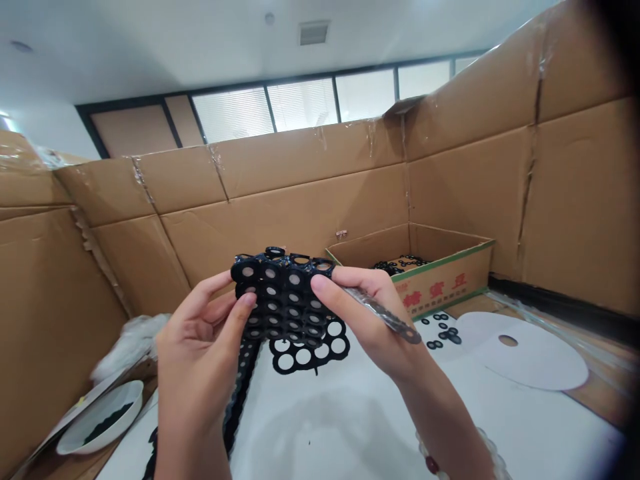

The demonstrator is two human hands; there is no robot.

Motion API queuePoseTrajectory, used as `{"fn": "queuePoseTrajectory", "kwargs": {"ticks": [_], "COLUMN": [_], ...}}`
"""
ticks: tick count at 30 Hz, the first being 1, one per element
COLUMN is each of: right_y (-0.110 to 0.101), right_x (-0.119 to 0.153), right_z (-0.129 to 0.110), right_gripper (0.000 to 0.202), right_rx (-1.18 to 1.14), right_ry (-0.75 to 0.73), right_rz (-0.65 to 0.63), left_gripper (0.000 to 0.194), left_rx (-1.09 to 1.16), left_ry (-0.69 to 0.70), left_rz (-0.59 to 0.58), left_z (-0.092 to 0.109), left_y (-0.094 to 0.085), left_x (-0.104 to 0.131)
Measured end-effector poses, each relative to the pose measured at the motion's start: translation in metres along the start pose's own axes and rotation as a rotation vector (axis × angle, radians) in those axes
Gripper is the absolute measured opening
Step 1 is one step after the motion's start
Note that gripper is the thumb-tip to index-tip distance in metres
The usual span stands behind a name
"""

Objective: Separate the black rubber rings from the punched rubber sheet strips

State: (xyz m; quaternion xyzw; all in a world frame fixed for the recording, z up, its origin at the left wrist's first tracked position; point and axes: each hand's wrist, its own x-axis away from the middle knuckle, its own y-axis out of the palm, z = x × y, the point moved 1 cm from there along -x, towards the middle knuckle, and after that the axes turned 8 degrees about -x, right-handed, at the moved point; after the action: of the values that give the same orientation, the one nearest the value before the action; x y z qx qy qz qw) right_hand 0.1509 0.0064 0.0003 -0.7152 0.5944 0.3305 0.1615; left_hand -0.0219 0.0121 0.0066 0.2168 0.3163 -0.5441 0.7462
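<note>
A black sheet of joined rings (283,300) with pale centres is held up in front of me, its top edge folded back. My left hand (213,327) pinches its left side, thumb on the front face. At its upper right edge my right hand (367,313) grips it, the thumb on a ring. A thin grey metal tool (383,313) also lies across the right hand, pointing down to the right. Beneath the sheet, a black frame with round holes (303,359) rests on the white surface (310,433).
Right of the hands stand a cardboard box (450,280) with black pieces inside, several loose black rings (443,330) and a white disc with a hole (540,353). At the left is a white bowl (133,400) holding dark pieces. Cardboard walls (300,200) surround the surface.
</note>
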Motion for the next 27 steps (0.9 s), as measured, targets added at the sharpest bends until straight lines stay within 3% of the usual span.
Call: {"fn": "queuePoseTrajectory", "kwargs": {"ticks": [4,7,11,13,17,19,22,25,27], "right_y": [-0.003,-0.006,-0.017,-0.029,-0.056,-0.065,-0.068,-0.058,-0.048], "right_x": [-0.001,-0.001,-0.003,-0.006,-0.016,-0.023,-0.030,-0.021,-0.006], "right_z": [0.004,0.003,0.000,0.003,0.026,0.039,0.045,0.027,0.008], "right_gripper": [0.046,0.045,0.043,0.036,0.038,0.043,0.056,0.068,0.067], "right_rx": [-0.023,0.033,0.098,0.012,-0.298,-0.508,-0.659,-0.460,-0.224], "right_ry": [-0.020,0.029,0.071,0.112,0.191,0.088,-0.114,-0.077,-0.015], "right_rz": [-0.072,-0.102,-0.191,-0.294,-0.644,-0.726,-0.670,-0.636,-0.736], "left_gripper": [0.023,0.023,0.018,0.017,0.021,0.024,0.027,0.027,0.027], "left_rx": [0.012,-0.003,-0.039,-0.027,0.012,0.032,0.072,0.087,0.085], "left_ry": [0.022,0.047,0.023,0.057,0.036,-0.013,-0.062,-0.084,-0.080], "left_rz": [0.000,0.062,0.062,0.081,0.206,0.265,0.305,0.284,0.247], "left_z": [-0.005,-0.007,-0.006,-0.005,-0.003,-0.003,-0.003,-0.001,0.003], "left_y": [0.000,0.001,0.002,0.001,-0.005,-0.008,-0.010,-0.007,-0.004], "left_x": [-0.003,-0.003,-0.001,-0.002,-0.004,-0.004,-0.004,-0.004,-0.004]}}
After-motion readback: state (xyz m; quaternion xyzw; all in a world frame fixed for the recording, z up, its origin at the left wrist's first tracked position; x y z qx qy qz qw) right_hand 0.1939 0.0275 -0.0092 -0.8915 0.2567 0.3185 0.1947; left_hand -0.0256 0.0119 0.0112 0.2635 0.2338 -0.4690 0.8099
